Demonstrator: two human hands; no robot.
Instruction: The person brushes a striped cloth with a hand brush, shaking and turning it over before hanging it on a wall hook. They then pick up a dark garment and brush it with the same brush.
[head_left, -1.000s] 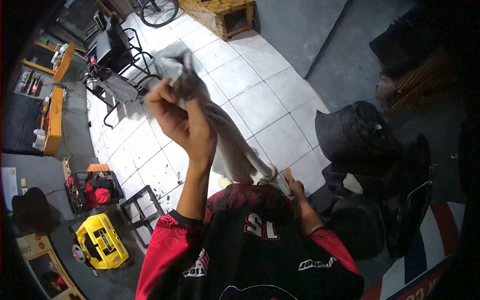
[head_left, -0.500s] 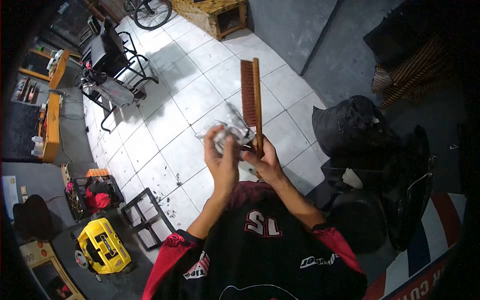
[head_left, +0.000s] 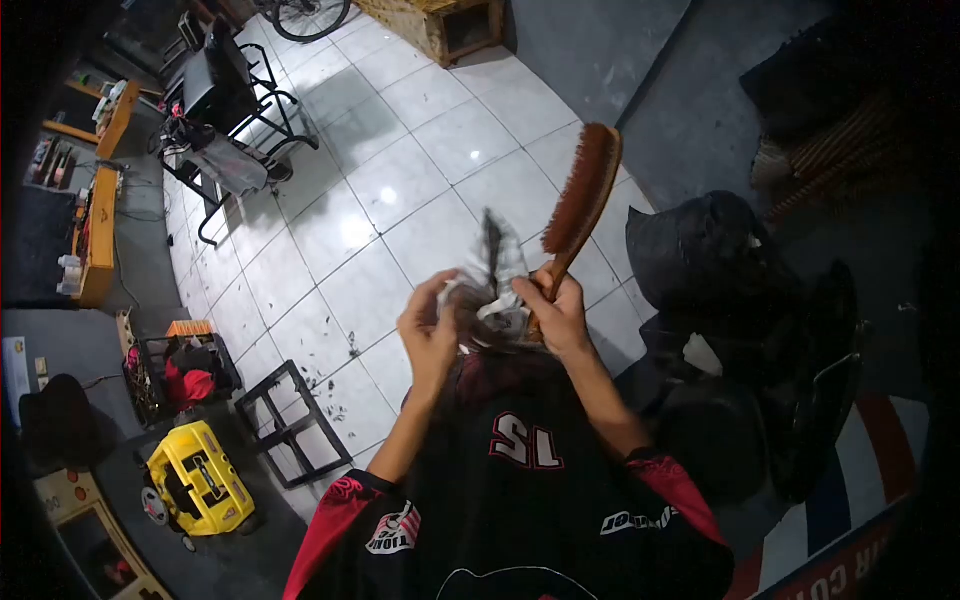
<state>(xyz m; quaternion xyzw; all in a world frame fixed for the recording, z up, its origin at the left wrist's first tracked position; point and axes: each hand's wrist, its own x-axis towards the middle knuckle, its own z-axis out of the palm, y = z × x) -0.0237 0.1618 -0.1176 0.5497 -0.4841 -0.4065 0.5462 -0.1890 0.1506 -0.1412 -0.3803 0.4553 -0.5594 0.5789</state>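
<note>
In front of my chest, my left hand (head_left: 430,328) is closed on a crumpled grey-white sheet (head_left: 492,300), paper or thin plastic, blurred by motion. My right hand (head_left: 560,308) wraps round the wooden handle of a long-bristled brush (head_left: 582,190), its reddish-brown bristles facing left and its head tilted up to the right. The right thumb also touches the sheet's edge. One dark-streaked corner of the sheet sticks up between the hands.
Dark hair-like clippings (head_left: 335,400) lie on the white tiles (head_left: 390,280) beside a black frame (head_left: 295,425). A yellow toy car (head_left: 203,478) and a crate (head_left: 180,375) stand left. A black barber-style chair (head_left: 225,100) is upper left; a black bag (head_left: 695,250) sits right.
The brush has swung from upright to tilted right, its broad face turning more into view. The sheet has shifted slightly down and right between the hands, its upper corner now standing up.
</note>
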